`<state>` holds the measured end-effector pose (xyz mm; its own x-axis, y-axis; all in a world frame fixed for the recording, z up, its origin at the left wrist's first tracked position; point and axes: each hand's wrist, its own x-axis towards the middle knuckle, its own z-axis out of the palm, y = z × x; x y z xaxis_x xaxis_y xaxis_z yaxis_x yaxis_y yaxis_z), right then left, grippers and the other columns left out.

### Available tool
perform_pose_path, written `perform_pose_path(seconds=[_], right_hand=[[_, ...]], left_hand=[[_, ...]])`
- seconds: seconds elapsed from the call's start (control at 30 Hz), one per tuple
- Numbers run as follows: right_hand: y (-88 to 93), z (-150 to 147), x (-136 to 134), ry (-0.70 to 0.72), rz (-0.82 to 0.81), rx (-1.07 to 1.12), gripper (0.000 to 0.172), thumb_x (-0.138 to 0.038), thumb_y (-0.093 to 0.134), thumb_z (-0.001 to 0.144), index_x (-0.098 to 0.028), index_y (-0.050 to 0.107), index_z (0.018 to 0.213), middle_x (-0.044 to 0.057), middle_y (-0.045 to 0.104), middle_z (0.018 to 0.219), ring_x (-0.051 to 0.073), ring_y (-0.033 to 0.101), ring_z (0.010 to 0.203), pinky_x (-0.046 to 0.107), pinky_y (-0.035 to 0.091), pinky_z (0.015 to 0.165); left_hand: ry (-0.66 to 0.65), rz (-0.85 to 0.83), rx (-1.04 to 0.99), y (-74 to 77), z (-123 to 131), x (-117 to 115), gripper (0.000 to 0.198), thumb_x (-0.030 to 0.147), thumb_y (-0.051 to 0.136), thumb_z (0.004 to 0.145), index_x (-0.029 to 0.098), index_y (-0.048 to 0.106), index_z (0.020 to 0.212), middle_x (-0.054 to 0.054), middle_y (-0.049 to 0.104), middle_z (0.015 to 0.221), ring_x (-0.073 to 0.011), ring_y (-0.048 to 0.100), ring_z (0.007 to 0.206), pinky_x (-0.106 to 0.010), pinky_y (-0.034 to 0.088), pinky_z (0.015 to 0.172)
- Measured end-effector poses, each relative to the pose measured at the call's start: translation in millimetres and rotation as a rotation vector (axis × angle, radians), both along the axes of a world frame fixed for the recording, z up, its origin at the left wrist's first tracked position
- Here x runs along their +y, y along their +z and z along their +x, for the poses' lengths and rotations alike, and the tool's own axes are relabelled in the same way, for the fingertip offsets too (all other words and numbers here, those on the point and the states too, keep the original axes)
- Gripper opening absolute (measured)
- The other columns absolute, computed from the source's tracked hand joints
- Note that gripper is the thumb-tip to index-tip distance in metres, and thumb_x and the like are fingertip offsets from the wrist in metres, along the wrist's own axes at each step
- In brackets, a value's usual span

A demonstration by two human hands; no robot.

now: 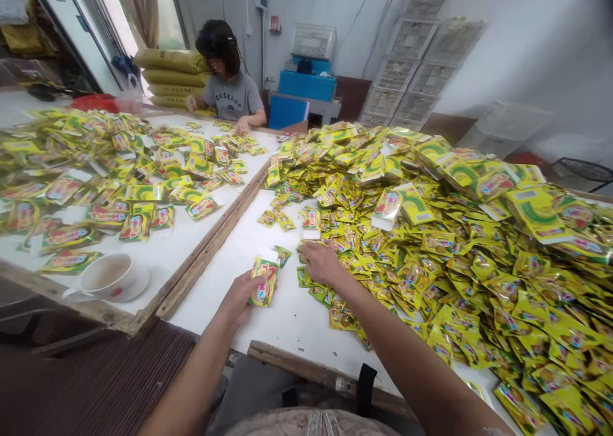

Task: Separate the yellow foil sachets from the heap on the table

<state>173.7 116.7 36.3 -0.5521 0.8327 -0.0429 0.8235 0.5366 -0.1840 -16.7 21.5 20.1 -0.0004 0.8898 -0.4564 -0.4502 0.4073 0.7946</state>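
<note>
My left hand (239, 299) is closed around a small yellow and green box (265, 281) with a red and white print. Its white flap stands up at the top end. A small green packet (282, 255) lies just beyond that box. My right hand (320, 262) is at the near left edge of a big heap of small yellow packets (383, 251). Its fingers are curled down among the packets, and whatever they grip is hidden. Close to it lie green packets (320, 294) and another box (311, 220) with a white flap.
Similar boxes (138, 193) are strewn over the left table, where a cup on a saucer (109, 276) stands near the front edge. A wooden strip (215, 232) divides the tables. Across from me sits a person (234, 91) handling packets. Yellow sacks (170, 78) and white crates (400, 72) are stacked behind.
</note>
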Motion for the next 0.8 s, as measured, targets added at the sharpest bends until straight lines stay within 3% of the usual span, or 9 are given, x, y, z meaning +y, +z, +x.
perform_pose_path(seconds=[0.1, 0.2, 0.33, 0.47, 0.57, 0.67, 0.8], right_hand=[[-2.1, 5.2, -6.9, -0.024, 0.085, 0.156, 0.032, -0.008, 0.042, 0.073, -0.018, 0.062, 0.096, 0.007, 0.067, 0.083, 0.020, 0.059, 0.080, 0.038, 0.035, 0.084], [-1.1, 16.7, -17.0, -0.224, -0.031, 0.485, 0.029, -0.022, 0.041, 0.081, -0.020, 0.060, 0.101, -0.001, 0.057, 0.059, 0.015, 0.049, 0.052, 0.026, 0.036, 0.057], [-3.9, 42.1, -31.5, -0.430, -0.174, 0.772, 0.029, -0.036, 0.040, 0.082, -0.019, 0.059, 0.097, -0.004, 0.049, 0.053, 0.013, 0.039, 0.043, 0.024, 0.031, 0.046], [-8.5, 65.8, -52.4, -0.427, -0.118, 0.610, 0.021, -0.032, 0.047, 0.079, -0.019, 0.062, 0.084, 0.001, 0.059, 0.064, 0.016, 0.051, 0.055, 0.027, 0.038, 0.055], [-6.5, 75.7, -69.6, -0.412, 0.092, 0.520, 0.019, -0.029, 0.047, 0.081, -0.018, 0.063, 0.086, 0.006, 0.065, 0.082, 0.018, 0.057, 0.072, 0.029, 0.042, 0.066], [-5.4, 74.9, -84.7, -0.436, 0.263, 0.399, 0.022, -0.035, 0.048, 0.085, -0.017, 0.061, 0.083, 0.008, 0.063, 0.082, 0.020, 0.056, 0.077, 0.029, 0.041, 0.069], [-15.4, 61.1, -99.2, -0.393, 0.246, 0.208, 0.021, -0.038, 0.061, 0.078, -0.017, 0.057, 0.081, 0.009, 0.061, 0.081, 0.022, 0.054, 0.078, 0.031, 0.038, 0.069]], left_hand=[[0.017, 0.059, 0.124, -2.3, -1.4, -2.2, 0.046, 0.039, 0.078, 0.055, 0.013, 0.061, 0.088, -0.006, 0.070, 0.074, -0.0190, 0.065, 0.066, -0.026, 0.047, 0.058], [0.038, 0.081, 0.267, -5.4, -2.6, -6.3, 0.054, 0.044, 0.076, 0.056, 0.015, 0.056, 0.098, -0.003, 0.070, 0.075, -0.0178, 0.063, 0.061, -0.026, 0.046, 0.056], [-0.074, 0.103, 0.363, -4.0, 2.4, -11.4, 0.057, 0.047, 0.073, 0.060, 0.016, 0.056, 0.104, -0.004, 0.069, 0.082, -0.0186, 0.064, 0.066, -0.028, 0.047, 0.060], [-0.163, 0.127, 0.383, -0.6, 16.4, -12.7, 0.056, 0.048, 0.073, 0.059, 0.015, 0.059, 0.103, -0.004, 0.070, 0.080, -0.0188, 0.063, 0.066, -0.026, 0.046, 0.058], [-0.213, 0.120, 0.371, -1.2, 26.1, -13.1, 0.057, 0.049, 0.073, 0.059, 0.016, 0.057, 0.103, -0.002, 0.068, 0.072, -0.0173, 0.062, 0.059, -0.024, 0.044, 0.052], [-0.212, 0.111, 0.381, -4.9, 32.8, -14.1, 0.056, 0.049, 0.073, 0.058, 0.016, 0.059, 0.100, -0.003, 0.068, 0.071, -0.0174, 0.062, 0.059, -0.024, 0.044, 0.052], [-0.181, 0.121, 0.376, -11.6, 38.5, -16.5, 0.055, 0.048, 0.075, 0.057, 0.014, 0.062, 0.098, -0.006, 0.071, 0.079, -0.0187, 0.064, 0.064, -0.026, 0.047, 0.058]])
